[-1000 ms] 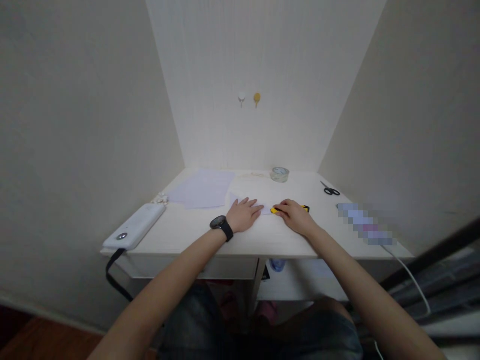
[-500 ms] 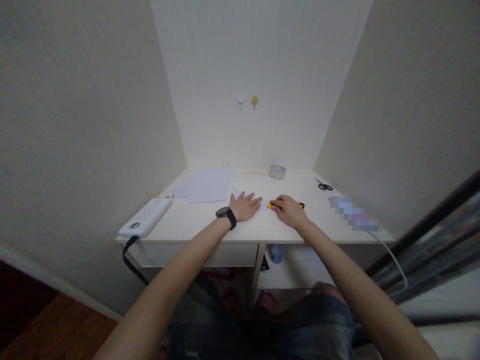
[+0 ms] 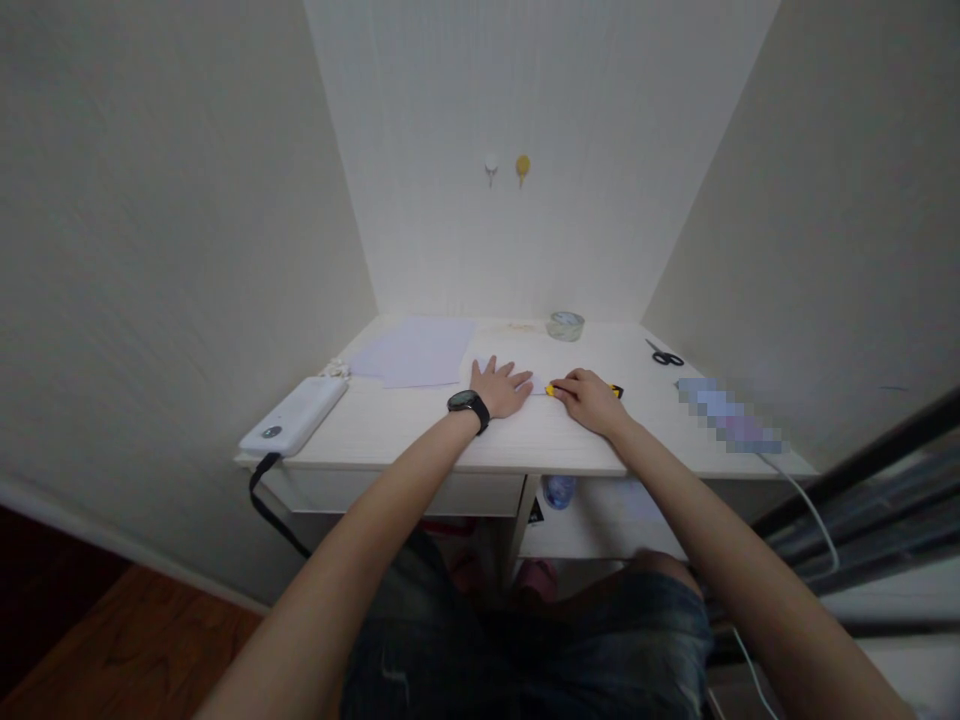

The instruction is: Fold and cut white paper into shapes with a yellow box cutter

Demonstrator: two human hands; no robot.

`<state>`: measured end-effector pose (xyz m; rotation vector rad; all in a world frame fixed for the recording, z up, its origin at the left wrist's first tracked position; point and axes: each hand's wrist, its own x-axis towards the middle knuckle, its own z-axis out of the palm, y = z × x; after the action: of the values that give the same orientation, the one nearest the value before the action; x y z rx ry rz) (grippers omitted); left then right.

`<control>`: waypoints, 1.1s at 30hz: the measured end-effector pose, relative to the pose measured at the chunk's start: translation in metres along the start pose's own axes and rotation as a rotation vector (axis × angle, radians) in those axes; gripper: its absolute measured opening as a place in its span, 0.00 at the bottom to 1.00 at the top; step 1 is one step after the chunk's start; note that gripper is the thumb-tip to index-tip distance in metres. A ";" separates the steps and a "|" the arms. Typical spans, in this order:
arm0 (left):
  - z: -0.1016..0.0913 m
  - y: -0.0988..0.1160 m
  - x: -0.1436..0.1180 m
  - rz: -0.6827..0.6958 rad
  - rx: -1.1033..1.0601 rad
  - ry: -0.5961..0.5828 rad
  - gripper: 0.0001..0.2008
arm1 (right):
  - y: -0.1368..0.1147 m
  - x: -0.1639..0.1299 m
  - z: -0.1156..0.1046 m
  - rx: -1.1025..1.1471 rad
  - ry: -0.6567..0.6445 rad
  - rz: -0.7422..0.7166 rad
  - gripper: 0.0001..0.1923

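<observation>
My left hand (image 3: 501,388), with a black watch on the wrist, lies flat with fingers spread on a small pale sheet of paper (image 3: 537,384) on the white desk (image 3: 420,440). My right hand (image 3: 589,399) is closed around a yellow and black utility knife (image 3: 553,390). The knife's yellow tip pokes out toward the paper's right edge, close to my left fingertips; its black rear end shows behind my hand.
A stack of pale paper (image 3: 416,351) lies at the back left. A tape roll (image 3: 565,325) sits at the back, black scissors (image 3: 664,354) at the right. A white power bank (image 3: 294,416) with a black strap rests on the left edge. Walls enclose the desk on three sides.
The camera has shifted and tilted, so the desk sits a little differently in view. Both hands stay on the paper and the knife with almost no movement.
</observation>
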<state>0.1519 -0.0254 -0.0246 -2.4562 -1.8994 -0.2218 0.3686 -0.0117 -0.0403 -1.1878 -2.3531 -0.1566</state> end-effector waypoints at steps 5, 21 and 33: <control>0.001 0.000 0.002 -0.032 -0.042 -0.068 0.32 | -0.002 -0.003 -0.002 -0.016 -0.027 0.016 0.17; -0.003 0.004 0.000 -0.065 -0.050 -0.079 0.35 | -0.008 -0.008 -0.004 -0.015 -0.024 0.030 0.16; -0.004 0.004 -0.001 -0.071 -0.059 -0.091 0.36 | -0.010 -0.013 -0.007 0.001 -0.040 0.034 0.16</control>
<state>0.1554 -0.0278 -0.0208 -2.4786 -2.0475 -0.1734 0.3699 -0.0293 -0.0387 -1.2404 -2.3662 -0.1214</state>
